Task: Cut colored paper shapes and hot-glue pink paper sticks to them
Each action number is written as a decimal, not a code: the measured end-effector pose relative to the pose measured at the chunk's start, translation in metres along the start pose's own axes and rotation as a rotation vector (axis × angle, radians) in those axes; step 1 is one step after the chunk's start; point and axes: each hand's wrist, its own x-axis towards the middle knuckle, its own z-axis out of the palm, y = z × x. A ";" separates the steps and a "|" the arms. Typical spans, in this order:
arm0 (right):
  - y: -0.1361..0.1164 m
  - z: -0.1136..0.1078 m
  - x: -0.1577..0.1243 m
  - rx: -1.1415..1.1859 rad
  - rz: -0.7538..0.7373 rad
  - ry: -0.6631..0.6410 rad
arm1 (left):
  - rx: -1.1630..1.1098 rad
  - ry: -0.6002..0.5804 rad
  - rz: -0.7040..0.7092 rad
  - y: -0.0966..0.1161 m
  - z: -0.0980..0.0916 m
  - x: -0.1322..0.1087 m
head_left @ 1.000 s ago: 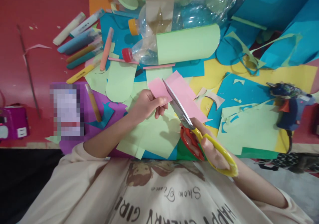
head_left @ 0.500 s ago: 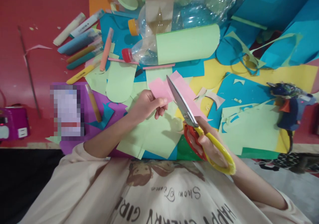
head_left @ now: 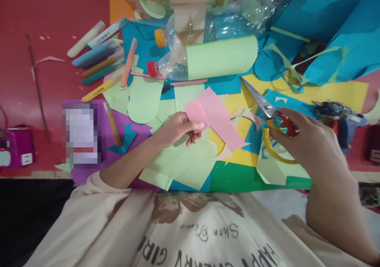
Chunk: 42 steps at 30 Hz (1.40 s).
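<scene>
My left hand (head_left: 188, 128) pinches a piece of pink paper (head_left: 221, 118) by its left part, thumb on top. The paper is cut partway, so a flap at the left meets a longer strip slanting down to the right. My right hand (head_left: 308, 140) grips scissors (head_left: 268, 110) with one red and one yellow handle. Their blades look closed together and point up and left, apart from the pink paper. Light green paper pieces (head_left: 190, 160) lie beneath my left hand.
Beyond my hands lie a plastic bottle (head_left: 172, 65) wrapped in green paper and more bottles. Several markers (head_left: 97, 53) and a phone (head_left: 81, 136) are at the left. Paper scraps (head_left: 247, 118) and a blue glue gun (head_left: 346, 126) lie to the right.
My right hand has swung the scissors away from the pink paper, up and to the right. My left hand still holds the paper, shifted slightly right.
</scene>
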 end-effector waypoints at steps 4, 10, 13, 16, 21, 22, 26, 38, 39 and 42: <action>0.000 -0.008 0.002 -0.126 0.004 -0.057 | -0.051 -0.057 -0.068 0.003 0.002 0.001; -0.051 0.002 0.006 0.601 -0.257 0.026 | -0.065 -0.255 -0.225 0.001 0.002 0.000; -0.082 0.020 0.011 1.182 -0.317 -0.388 | -0.090 -0.399 -0.279 -0.002 0.002 -0.002; -0.102 0.034 0.016 1.580 -0.144 -0.729 | -0.138 -0.436 -0.287 -0.003 0.003 -0.002; -0.112 0.042 0.023 1.856 0.017 -0.969 | -0.201 -0.402 -0.333 -0.003 0.001 -0.002; -0.113 0.042 0.023 1.872 0.016 -0.970 | -0.207 -0.399 -0.346 -0.004 0.000 -0.001; -0.112 0.041 0.024 1.916 0.023 -0.887 | -0.207 -0.425 -0.365 -0.005 -0.002 0.000; -0.110 0.034 0.025 1.840 -0.007 -0.483 | -0.091 -0.174 -0.160 -0.003 0.002 0.002; -0.110 0.034 0.025 1.815 -0.010 -0.450 | -0.045 -0.126 -0.134 -0.004 0.003 0.001; -0.109 0.033 0.025 1.703 -0.058 -0.366 | 0.121 0.012 -0.039 -0.005 0.004 -0.001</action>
